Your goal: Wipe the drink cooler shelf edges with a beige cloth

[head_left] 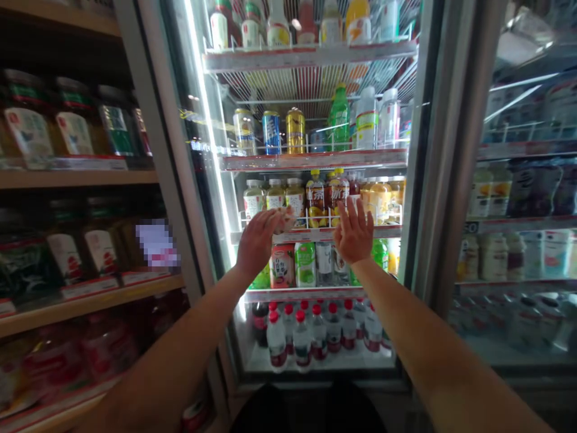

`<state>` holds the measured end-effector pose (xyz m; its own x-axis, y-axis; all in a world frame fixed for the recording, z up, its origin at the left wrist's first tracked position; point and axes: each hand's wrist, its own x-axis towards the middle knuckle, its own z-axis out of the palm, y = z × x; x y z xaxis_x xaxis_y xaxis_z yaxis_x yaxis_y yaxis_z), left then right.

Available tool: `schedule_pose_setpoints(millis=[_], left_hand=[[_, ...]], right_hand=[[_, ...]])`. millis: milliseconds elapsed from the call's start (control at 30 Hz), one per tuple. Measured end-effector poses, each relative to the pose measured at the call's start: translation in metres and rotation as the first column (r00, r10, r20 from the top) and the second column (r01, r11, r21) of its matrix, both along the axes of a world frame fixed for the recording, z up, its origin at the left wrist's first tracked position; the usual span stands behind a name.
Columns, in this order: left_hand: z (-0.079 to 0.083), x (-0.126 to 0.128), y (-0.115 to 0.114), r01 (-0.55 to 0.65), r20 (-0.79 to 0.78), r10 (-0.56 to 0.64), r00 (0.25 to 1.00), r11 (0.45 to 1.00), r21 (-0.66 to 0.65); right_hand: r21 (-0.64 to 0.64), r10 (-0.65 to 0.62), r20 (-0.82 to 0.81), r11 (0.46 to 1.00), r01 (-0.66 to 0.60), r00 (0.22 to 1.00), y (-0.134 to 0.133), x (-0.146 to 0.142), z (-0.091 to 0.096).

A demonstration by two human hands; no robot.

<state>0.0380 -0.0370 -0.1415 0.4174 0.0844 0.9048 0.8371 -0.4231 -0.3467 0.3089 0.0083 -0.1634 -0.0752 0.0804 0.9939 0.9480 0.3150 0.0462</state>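
Clearly, yellow-capped bottles reading "冰茶" stand near the right hand.

- At your twelve o'clock stands a tall lit refrigerated cabinet, with white wire shelves tiered inside.
- Toward your ten o'clock, a bright light strip runs down its inner side.
- At your nine o'clock, wooden shelves sit in dimmer light.
- At your three o'clock, a glass front carries pale reflections.

Shows bare forearms tapering to a bare left hand and bare right hand. Wears black below, in two rounded forms too dark to make out.
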Motion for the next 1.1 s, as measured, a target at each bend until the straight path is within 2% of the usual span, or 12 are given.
schedule_pose_setpoints(millis=[100,200,267,433,500,567,700,767,833,933,1000,1100], left_hand=[[0.001,0.000,0.001,-0.010,0.041,0.010,0.999,1.000,0.010],[-0.007,0.001,-0.002,-0.010,-0.002,0.010,1.000,1.000,-0.018],[-0.006,0.000,-0.003,-0.004,-0.019,0.004,1.000,1.000,-0.028],[0.023,0.000,0.004,0.015,0.027,-0.015,1.000,1.000,0.007],[0.029,0.002,0.009,0.015,0.052,-0.017,0.998,1.000,0.026],[0.025,0.004,0.011,0.013,0.062,-0.015,0.998,0.999,0.034],[-0.002,0.007,0.006,0.022,-0.036,-0.022,0.999,1.000,-0.001],[-0.011,0.008,0.003,0.030,-0.082,-0.031,0.996,0.999,-0.018],[-0.011,0.009,0.002,0.037,-0.090,-0.039,0.995,0.999,-0.023],[-0.001,0.013,0.004,0.050,-0.048,-0.051,0.998,0.999,-0.014],[0.006,0.017,0.007,0.062,-0.005,-0.062,0.998,0.998,-0.003],[0.006,0.022,0.009,0.092,0.005,-0.092,0.996,0.996,-0.004]], right_hand=[[0.011,-0.001,0.003,1.000,0.001,1.000,0.000,0.000,0.000],[0.019,-0.008,0.005,1.000,0.008,1.000,-0.001,0.000,0.000],[0.025,-0.012,0.008,1.000,0.012,1.000,-0.001,0.000,0.001],[0.045,-0.033,0.014,0.998,0.032,0.999,-0.001,0.000,0.001],[0.048,-0.034,0.018,0.998,0.033,0.999,-0.001,0.000,0.000],[0.049,-0.029,0.015,0.998,0.028,0.999,-0.001,0.000,0.000],[0.059,-0.027,0.011,0.998,0.027,1.000,0.000,0.000,-0.001],[0.056,-0.027,0.013,0.998,0.026,1.000,0.000,-0.001,0.000],[0.048,-0.019,0.013,0.999,0.018,1.000,-0.001,-0.001,0.001],[0.053,-0.009,0.015,0.999,0.008,1.000,-0.001,0.000,0.001],[0.060,0.003,0.023,0.998,-0.004,1.000,-0.001,0.002,-0.003],[0.027,0.039,0.060,0.999,-0.040,0.997,-0.004,0.005,-0.017]])
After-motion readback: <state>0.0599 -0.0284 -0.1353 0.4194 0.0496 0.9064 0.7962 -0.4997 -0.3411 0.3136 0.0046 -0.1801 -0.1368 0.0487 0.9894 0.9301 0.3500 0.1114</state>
